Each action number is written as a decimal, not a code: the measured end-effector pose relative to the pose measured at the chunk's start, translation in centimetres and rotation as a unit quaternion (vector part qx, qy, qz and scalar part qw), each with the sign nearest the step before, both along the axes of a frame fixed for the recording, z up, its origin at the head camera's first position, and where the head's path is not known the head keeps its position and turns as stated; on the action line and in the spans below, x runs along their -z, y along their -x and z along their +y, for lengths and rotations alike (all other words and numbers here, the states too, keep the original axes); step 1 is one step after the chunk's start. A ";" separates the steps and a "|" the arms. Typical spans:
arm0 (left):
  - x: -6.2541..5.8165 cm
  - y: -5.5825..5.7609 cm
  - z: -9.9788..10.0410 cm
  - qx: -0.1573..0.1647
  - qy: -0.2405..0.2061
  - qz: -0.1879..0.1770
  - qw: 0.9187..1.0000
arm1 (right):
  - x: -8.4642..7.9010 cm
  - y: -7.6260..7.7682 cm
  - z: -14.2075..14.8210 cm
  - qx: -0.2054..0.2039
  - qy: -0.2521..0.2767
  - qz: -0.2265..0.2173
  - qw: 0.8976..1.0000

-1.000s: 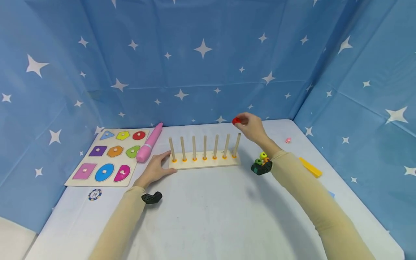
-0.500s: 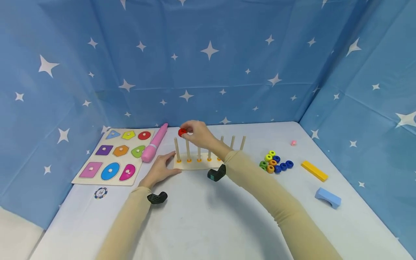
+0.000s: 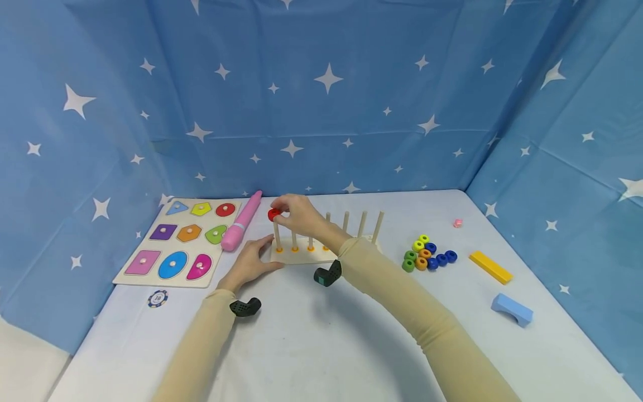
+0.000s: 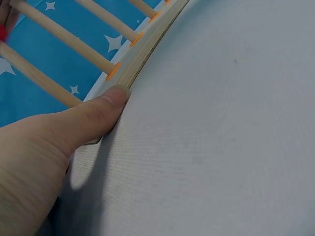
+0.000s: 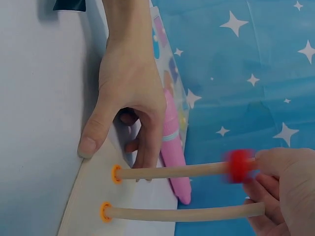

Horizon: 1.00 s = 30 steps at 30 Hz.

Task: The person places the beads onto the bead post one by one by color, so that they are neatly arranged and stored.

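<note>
A wooden peg board (image 3: pixel 301 258) with a row of upright pegs stands mid-table. My left hand (image 3: pixel 249 264) grips its left end, thumb on the front edge (image 4: pixel 110 101) and fingers behind. My right hand (image 3: pixel 301 216) pinches a red bead (image 3: pixel 273 215) at the top of the leftmost peg (image 3: pixel 277 237). In the right wrist view the bead (image 5: pixel 239 166), blurred, appears around the upper end of that peg. Orange rings (image 5: pixel 116 174) circle the peg bases. My right forearm and hand partly cover the middle pegs in the head view.
Right of the board lie several loose beads: green (image 3: pixel 408 266), yellow (image 3: pixel 418 245), orange (image 3: pixel 421 263) and blue (image 3: pixel 451 256). Farther right are a yellow block (image 3: pixel 490 267), a blue arch block (image 3: pixel 512 310) and a small pink piece (image 3: pixel 457 223). Left: shape puzzle (image 3: pixel 120 277), pink bat-shaped object (image 3: pixel 241 223), poker chip (image 3: pixel 158 299).
My right hand has carried the red bead leftward across the board and lowered it to the leftmost peg's top. My left hand keeps its grip. The loose beads are now uncovered.
</note>
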State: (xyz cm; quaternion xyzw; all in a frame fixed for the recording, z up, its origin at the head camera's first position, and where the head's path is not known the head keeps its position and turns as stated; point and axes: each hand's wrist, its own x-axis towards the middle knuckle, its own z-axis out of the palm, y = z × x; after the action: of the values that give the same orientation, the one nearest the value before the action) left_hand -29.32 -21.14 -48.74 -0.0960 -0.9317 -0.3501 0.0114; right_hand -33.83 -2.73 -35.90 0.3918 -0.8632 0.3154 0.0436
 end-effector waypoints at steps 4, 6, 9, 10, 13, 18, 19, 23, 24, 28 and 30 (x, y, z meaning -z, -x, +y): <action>0.1 0.0 0.4 0.008 0.003 -0.001 1.000 | 0.2 -0.1 0.4 0.008 0.001 0.007 1.000; 0.1 0.0 0.5 0.012 0.003 -0.002 1.000 | 0.3 0.0 0.6 0.011 0.005 0.008 1.000; 0.0 -0.1 0.5 0.012 -0.001 0.001 1.000 | 0.1 -0.1 0.8 0.004 0.018 0.009 1.000; 0.0 -0.1 0.4 0.011 -0.003 0.003 1.000 | -0.1 -0.1 0.9 0.002 0.024 0.008 1.000; 0.0 0.0 0.1 0.009 -0.003 0.010 1.000 | -0.8 0.0 1.6 0.006 0.043 0.000 0.999; 0.0 0.0 -0.1 0.010 -0.005 0.002 1.000 | -1.7 0.7 5.0 0.046 0.094 -0.026 0.994; 0.1 0.0 -0.1 0.009 -0.006 -0.001 1.000 | -1.9 0.9 5.9 0.058 0.105 -0.032 0.992; 0.0 0.0 0.0 0.009 -0.005 -0.004 1.000 | -2.4 1.9 9.7 0.115 0.136 -0.041 0.983; 0.0 0.0 -0.1 0.010 -0.004 -0.003 1.000 | -2.5 2.2 10.7 0.129 0.141 -0.039 0.981; -0.1 -0.1 0.0 0.012 -0.002 0.000 1.000 | -2.1 3.0 14.9 0.181 0.158 -0.036 0.970; -0.1 0.0 0.0 0.012 0.001 0.000 1.000 | -1.5 3.3 17.2 0.206 0.157 -0.034 0.965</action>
State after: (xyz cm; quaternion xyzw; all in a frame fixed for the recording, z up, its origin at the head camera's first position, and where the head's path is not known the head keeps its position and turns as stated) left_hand -29.29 -21.12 -48.65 -0.1072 -0.9308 -0.3493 0.0072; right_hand -37.11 14.45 -34.45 0.1832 -0.8658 0.4443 0.1391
